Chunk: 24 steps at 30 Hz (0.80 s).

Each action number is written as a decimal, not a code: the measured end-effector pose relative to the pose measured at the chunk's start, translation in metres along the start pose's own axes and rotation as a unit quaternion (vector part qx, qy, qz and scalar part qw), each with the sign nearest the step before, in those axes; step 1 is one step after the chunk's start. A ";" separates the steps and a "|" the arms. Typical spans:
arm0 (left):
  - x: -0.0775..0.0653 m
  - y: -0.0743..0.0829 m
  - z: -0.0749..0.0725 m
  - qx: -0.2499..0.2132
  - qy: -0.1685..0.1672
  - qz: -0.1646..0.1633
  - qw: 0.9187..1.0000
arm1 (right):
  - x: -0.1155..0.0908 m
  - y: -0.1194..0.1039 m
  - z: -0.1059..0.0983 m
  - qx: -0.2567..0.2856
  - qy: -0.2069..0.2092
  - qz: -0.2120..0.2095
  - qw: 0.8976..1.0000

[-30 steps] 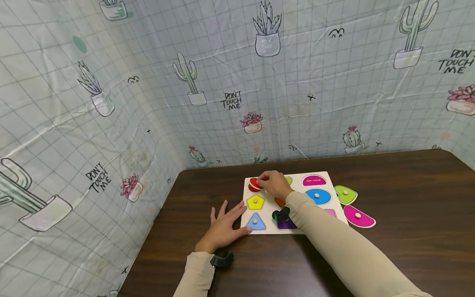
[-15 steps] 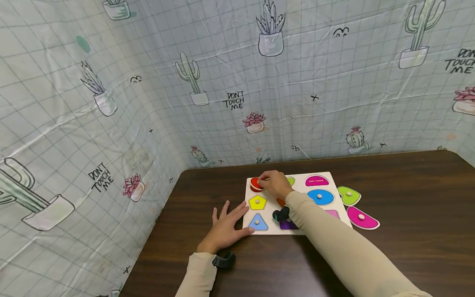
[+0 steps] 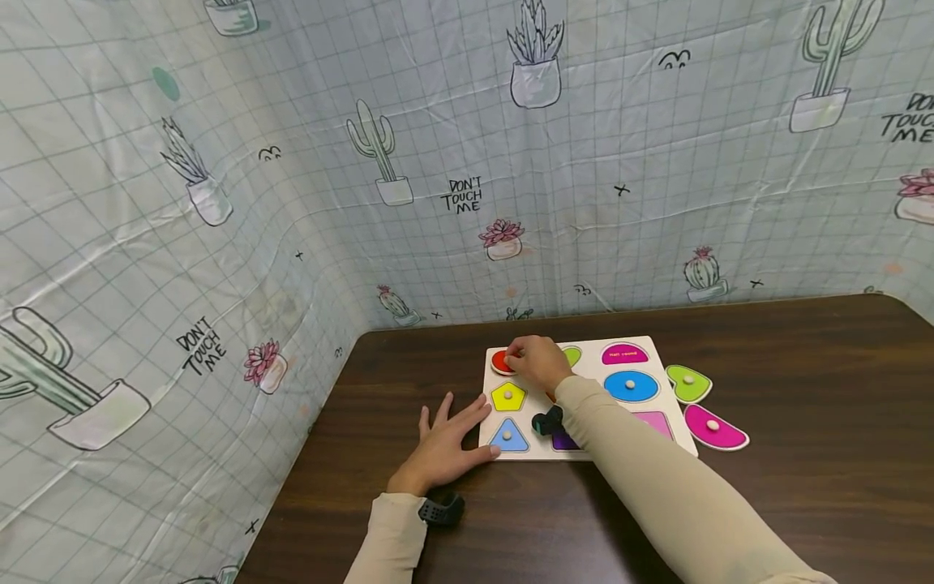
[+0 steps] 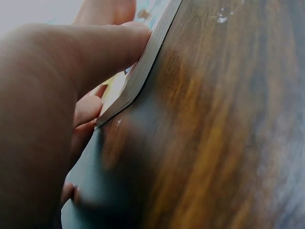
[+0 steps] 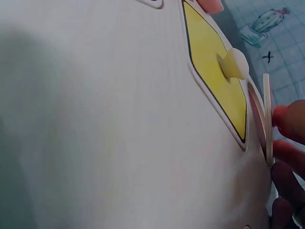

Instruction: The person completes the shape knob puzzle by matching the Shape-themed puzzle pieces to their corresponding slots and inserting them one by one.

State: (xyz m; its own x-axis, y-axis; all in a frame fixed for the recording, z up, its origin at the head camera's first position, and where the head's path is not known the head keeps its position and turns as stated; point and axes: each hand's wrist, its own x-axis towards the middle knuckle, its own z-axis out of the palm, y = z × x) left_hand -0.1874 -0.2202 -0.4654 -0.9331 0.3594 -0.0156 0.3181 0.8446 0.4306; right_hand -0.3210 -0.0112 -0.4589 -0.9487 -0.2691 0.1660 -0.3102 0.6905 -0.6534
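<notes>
A white wooden puzzle board (image 3: 535,400) lies on the table. My left hand (image 3: 438,456) rests at its left edge with fingers spread. Its thumb (image 4: 102,47) lies over the board's front edge in the left wrist view. At the far left corner my right hand (image 3: 541,362) pinches a round red puzzle piece (image 3: 499,362). The fingertips (image 5: 288,121) hide any knob on it. In the right wrist view, that piece shows edge-on, raised and tilted over its recess. Beside it a yellow pentagon piece (image 5: 209,52) with a pale knob sits in the board.
A green heart piece (image 3: 689,383) and a pink half-round piece (image 3: 715,428) lie on the dark wooden table (image 3: 824,389) right of the board. A blue oval (image 3: 631,386) and a light blue triangle (image 3: 508,436) sit in the board. Patterned cloth (image 3: 620,243) hangs behind.
The red piece has shifted slightly, and less red shows beneath its pale rim. My right hand still grips it. My left hand keeps its place on the board while the head view drifts a little.
</notes>
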 end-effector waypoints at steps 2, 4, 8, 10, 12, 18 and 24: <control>0.000 0.000 0.000 0.003 -0.001 -0.002 1.000 | 0.000 -0.001 0.000 -0.006 -0.002 0.000 1.000; 0.000 -0.001 0.000 0.007 -0.002 -0.002 1.000 | 0.002 -0.002 0.001 -0.019 -0.006 -0.002 1.000; 0.000 -0.001 0.000 0.005 0.000 -0.002 1.000 | 0.005 -0.001 0.003 -0.056 -0.012 -0.016 0.998; 0.001 -0.001 0.001 0.002 0.002 0.000 1.000 | 0.007 0.000 0.004 -0.066 -0.012 -0.022 0.997; 0.001 -0.002 0.000 0.001 0.003 -0.001 1.000 | 0.007 -0.001 0.004 -0.067 -0.013 -0.020 0.997; 0.000 -0.001 -0.001 0.006 0.001 -0.008 1.000 | 0.005 -0.005 0.002 -0.075 -0.018 -0.023 0.997; 0.000 0.000 0.000 0.005 0.004 -0.003 1.000 | 0.005 -0.008 0.000 -0.088 -0.009 -0.020 0.996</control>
State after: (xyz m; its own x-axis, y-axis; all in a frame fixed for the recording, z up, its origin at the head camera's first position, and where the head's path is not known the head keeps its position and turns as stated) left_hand -0.1875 -0.2205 -0.4657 -0.9363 0.3509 -0.0120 0.3136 0.8512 0.4209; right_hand -0.3237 -0.0181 -0.4532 -0.9350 -0.3088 0.1746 -0.3542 0.7854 -0.5076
